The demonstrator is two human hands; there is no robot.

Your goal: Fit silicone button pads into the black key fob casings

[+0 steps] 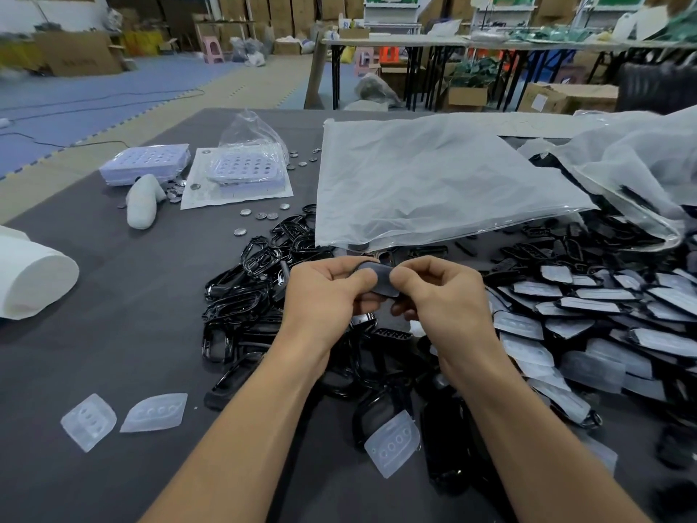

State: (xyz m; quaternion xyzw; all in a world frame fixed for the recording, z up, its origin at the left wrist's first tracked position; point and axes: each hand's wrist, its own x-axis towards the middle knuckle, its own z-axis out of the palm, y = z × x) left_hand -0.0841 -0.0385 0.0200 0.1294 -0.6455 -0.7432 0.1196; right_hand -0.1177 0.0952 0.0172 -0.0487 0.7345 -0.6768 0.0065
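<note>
Above the table's middle, my left hand [328, 296] and my right hand [441, 296] together pinch one black key fob casing [381, 283] with a grey silicone pad on it, both thumbs pressing on top. A heap of empty black casings [245, 296] lies left of and under my hands. To the right lie several casings with translucent pads fitted [588, 307]. Loose translucent button pads lie at the near left [88, 420], [154, 412] and near my right forearm [392, 443].
A large clear plastic bag [433, 183] lies behind my hands, with another bag [641, 160] at the right. Stacked white trays [147, 164], a bagged tray [245, 168], scattered coin cells [260, 215] and a white roll [26, 277] sit at the left on the grey table [113, 296].
</note>
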